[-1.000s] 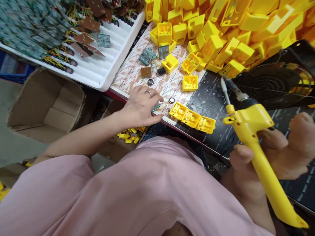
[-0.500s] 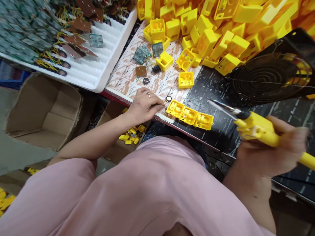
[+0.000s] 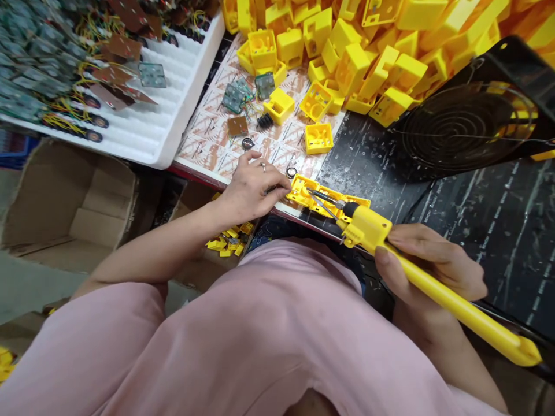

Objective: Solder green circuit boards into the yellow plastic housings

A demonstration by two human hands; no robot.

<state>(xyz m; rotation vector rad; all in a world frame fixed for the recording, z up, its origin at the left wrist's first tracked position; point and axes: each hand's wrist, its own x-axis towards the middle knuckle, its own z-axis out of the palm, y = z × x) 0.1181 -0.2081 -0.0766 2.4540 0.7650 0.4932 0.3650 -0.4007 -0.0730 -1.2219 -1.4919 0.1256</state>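
My right hand (image 3: 437, 263) is wrapped round the handle of a yellow soldering iron (image 3: 373, 226) with a thin metal feed tube beside its tip. The tip reaches over the leftmost of three small open yellow plastic housings (image 3: 298, 190), set in a row at the bench's near edge. Whether it touches the housing I cannot tell. At the left end of that row, my left hand (image 3: 254, 188) has thumb and forefinger pinched together; what lies between them is too small to make out. A small round black part (image 3: 291, 172) lies just beyond the fingertips.
A white foam tray (image 3: 167, 127) with circuit boards and wired parts stands at left. Yellow housings (image 3: 316, 34) are heaped at the back. A black fan (image 3: 459, 127) stands at right. Loose circuit boards (image 3: 237, 95) lie on the bench; a cardboard box (image 3: 99, 225) sits below.
My right hand has brought the soldering iron left, from over the black bench top to the leftmost housing. My left hand stays pinched by the row. The view has shifted slightly.
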